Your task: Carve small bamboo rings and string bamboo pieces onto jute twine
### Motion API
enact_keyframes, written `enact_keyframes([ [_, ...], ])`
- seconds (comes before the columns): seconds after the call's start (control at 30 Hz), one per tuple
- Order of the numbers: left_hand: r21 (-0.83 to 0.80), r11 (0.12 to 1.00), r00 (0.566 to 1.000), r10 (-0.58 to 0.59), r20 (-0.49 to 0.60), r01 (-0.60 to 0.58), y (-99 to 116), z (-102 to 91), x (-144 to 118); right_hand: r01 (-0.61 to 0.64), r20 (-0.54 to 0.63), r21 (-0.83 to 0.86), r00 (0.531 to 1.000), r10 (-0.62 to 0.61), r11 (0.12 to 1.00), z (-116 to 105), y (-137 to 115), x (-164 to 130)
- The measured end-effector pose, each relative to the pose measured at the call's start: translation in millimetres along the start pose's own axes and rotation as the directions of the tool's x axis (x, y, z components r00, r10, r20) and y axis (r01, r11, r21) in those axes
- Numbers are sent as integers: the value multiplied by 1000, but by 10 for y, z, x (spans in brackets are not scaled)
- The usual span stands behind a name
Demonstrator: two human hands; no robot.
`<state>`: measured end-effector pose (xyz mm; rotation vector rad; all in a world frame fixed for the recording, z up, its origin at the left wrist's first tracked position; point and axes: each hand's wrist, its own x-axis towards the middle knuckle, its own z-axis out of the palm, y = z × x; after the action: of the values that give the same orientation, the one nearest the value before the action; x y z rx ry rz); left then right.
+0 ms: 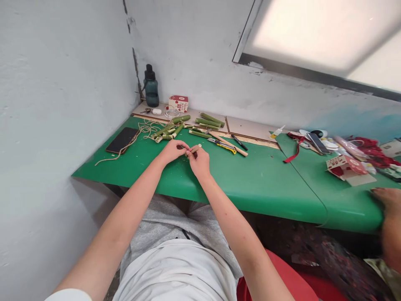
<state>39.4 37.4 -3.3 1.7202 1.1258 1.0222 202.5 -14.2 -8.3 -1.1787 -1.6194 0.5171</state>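
At frame centre, above the green counter (257, 179), left hand (171, 151) and right hand (198, 162) meet, fingers pinched together on a short pale stick (196, 149). Bamboo pieces (171, 130) lie just beyond.

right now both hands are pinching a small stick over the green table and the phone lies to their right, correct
Not quite. In the head view both hands do pinch the small stick over the green table, but the phone lies to their left.
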Motion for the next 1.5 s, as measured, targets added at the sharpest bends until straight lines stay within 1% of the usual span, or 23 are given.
enact_keyframes([
  [0.27,-23,999,999,-36,4,36,-10,7,3,3,4,1,1000,-3,1000,-13,-13,2],
  [0.5,-6,998,998,-63,-4,63,-30,0,2,-3,-10,6,1000,3,1000,-27,-20,5],
  [0.87,18,999,999,-37,-15,38,-43,-6,1,-45,-30,67,998,47,997,-31,14,13],
  [1.03,17,999,999,-32,-19,32,-57,-2,6,-61,-2,82,998,62,995,-11,66,24],
  [1.17,20,999,999,-29,-16,29,-62,-9,8,-60,-18,91,998,62,994,0,86,25],
  [1.27,17,1000,1000,-25,-17,25,-66,-13,9,-69,7,90,998,69,994,10,97,25],
  [1.4,17,1000,1000,-25,-17,25,-83,-15,13,-72,-10,98,997,73,993,17,106,26],
  [1.5,14,1000,999,-28,-21,28,-86,-13,13,-74,0,108,997,74,991,13,103,26],
])
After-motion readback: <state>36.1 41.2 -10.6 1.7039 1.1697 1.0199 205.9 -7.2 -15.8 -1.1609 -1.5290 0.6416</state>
